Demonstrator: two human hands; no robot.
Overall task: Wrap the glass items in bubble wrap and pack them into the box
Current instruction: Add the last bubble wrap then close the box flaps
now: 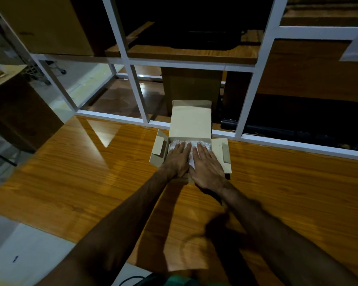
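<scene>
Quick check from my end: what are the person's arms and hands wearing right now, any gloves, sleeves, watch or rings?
Nothing shows on either arm. The left hand and right hand are bare, with no gloves, and both forearms are uncovered as far back as the frame shows, with no sleeves or watch in view. No rings are visible, though the dim light makes small details hard to tell. A bit of green clothing shows at the bottom edge.

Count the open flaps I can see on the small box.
3 on the box: lid flap standing at the back, left flap, right flap. A front flap may hide beneath the hands.
</scene>
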